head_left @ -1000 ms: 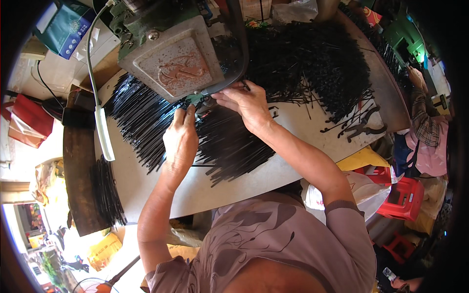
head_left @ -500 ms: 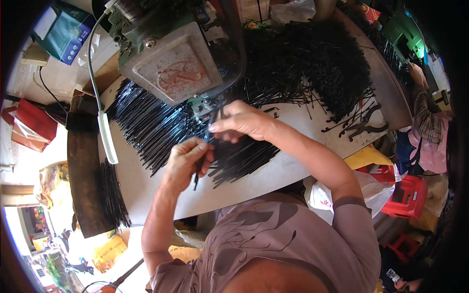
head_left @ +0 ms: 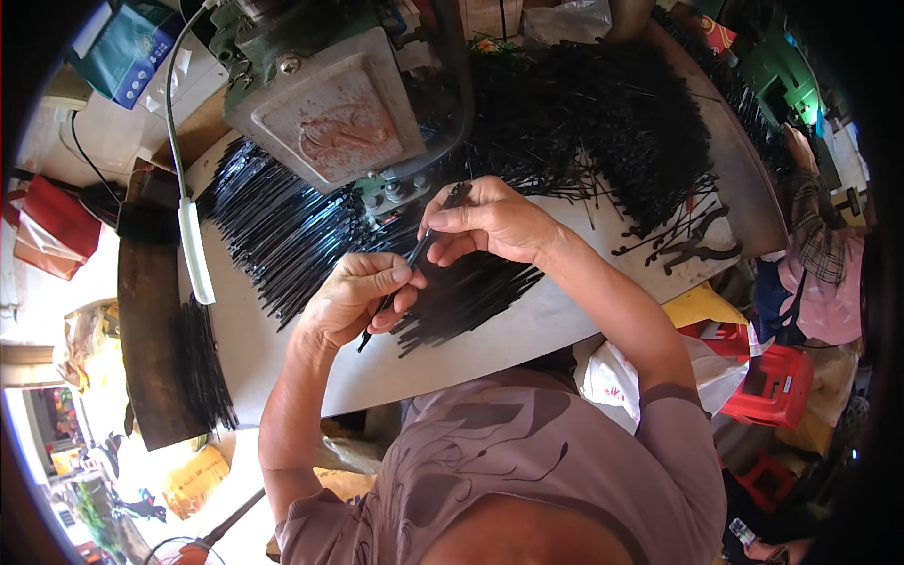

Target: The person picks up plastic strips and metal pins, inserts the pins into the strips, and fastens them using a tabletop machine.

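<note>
Overall, pale desk [head_left: 254,348] as the base. At the far side, green machine [head_left: 320,113] with a worn grey front plate. Right of the machine, large tangled heap of black rods [head_left: 584,113]; to the left and partly beneath, flatter layer of rods [head_left: 273,226], laid roughly parallel. In front of the machine, left hand [head_left: 353,297] and right hand [head_left: 490,221], near each other but apart, both pinched between thumb and fingers on a slim black rod [head_left: 419,250]. Toward the desk's right end, dark pliers [head_left: 702,247].

Expected handling of the held rod: light, fairly stiff, possibly slippery, not especially fragile. Grip lightly by the shaft at two spaced points. Position: slanted across the gap between both hands, upper part in the right, lower end protruding below the left. Single piece or several together: impossible to tell.
</note>
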A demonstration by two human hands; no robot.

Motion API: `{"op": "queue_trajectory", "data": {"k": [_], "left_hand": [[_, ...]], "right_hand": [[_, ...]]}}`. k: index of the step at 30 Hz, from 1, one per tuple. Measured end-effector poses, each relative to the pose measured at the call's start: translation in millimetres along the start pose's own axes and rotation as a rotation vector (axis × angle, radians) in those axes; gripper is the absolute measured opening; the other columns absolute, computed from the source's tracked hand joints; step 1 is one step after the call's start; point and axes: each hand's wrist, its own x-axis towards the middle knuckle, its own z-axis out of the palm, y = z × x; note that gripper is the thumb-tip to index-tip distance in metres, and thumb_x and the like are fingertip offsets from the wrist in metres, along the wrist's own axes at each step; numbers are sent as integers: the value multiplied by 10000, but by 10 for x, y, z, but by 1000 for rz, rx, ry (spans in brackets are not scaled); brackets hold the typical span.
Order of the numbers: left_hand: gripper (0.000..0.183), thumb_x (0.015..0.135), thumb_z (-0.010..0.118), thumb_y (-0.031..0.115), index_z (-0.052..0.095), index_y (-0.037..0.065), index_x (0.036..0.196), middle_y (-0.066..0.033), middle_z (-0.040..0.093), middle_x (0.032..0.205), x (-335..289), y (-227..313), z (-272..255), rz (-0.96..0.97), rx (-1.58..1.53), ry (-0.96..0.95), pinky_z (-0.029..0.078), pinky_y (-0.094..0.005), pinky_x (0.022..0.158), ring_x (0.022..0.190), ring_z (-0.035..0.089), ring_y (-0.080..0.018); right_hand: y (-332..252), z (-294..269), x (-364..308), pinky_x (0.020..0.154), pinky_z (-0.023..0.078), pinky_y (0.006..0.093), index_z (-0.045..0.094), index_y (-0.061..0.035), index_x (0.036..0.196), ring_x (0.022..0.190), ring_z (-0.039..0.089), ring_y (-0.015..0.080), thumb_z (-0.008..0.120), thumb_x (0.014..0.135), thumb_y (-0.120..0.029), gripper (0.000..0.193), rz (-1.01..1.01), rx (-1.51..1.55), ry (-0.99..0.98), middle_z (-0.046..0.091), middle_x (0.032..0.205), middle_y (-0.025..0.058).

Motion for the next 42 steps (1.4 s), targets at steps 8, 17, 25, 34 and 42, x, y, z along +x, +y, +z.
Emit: {"op": "queue_trajectory", "data": {"k": [8, 17, 25, 34, 42], "left_hand": [[132, 749, 567, 105, 538, -23, 745, -46, 520, 559, 151, -113, 67, 603, 1288, 651, 362, -259, 431, 475, 492, -94], [446, 633, 654, 78, 481, -11, 1035, -153, 507, 962, 178, -116, 215, 861, 1571, 803, 389, -322, 704, 815, 495, -235], [252, 793, 553, 227, 552, -20, 846, -80, 567, 632, 271, -220, 130, 356, 43, 498, 402, -211, 467, 531, 532, -138], [195, 789, 556, 192, 538, -2, 797, -71, 565, 625, 621, 17, -341, 447, -366, 503, 364, -236, 459, 516, 507, -142], [179, 794, 548, 172, 548, -6, 780, -70, 564, 622, 635, 9, -279, 522, -376, 519, 351, -236, 461, 513, 501, -139]], "right_hand": [[83, -51, 66, 656, 520, 320, 560, 47, 850, 771, 602, 271, 540, 754, -46, 134, -52, 120, 129, 579, 834, 154], [52, -60, 114, 649, 524, 316, 556, 40, 834, 755, 607, 263, 534, 788, -81, 131, -112, 125, 207, 585, 829, 164], [87, -175, 283, 713, 516, 339, 522, 54, 905, 821, 592, 290, 504, 802, -77, 168, -259, 317, 381, 574, 894, 181], [102, -107, 384, 709, 517, 352, 512, 58, 911, 811, 594, 285, 498, 798, -62, 165, -278, 313, 394, 574, 882, 191], [131, -64, 363, 714, 517, 356, 499, 58, 920, 815, 590, 290, 503, 804, -59, 164, -315, 348, 408, 564, 898, 188]]}}
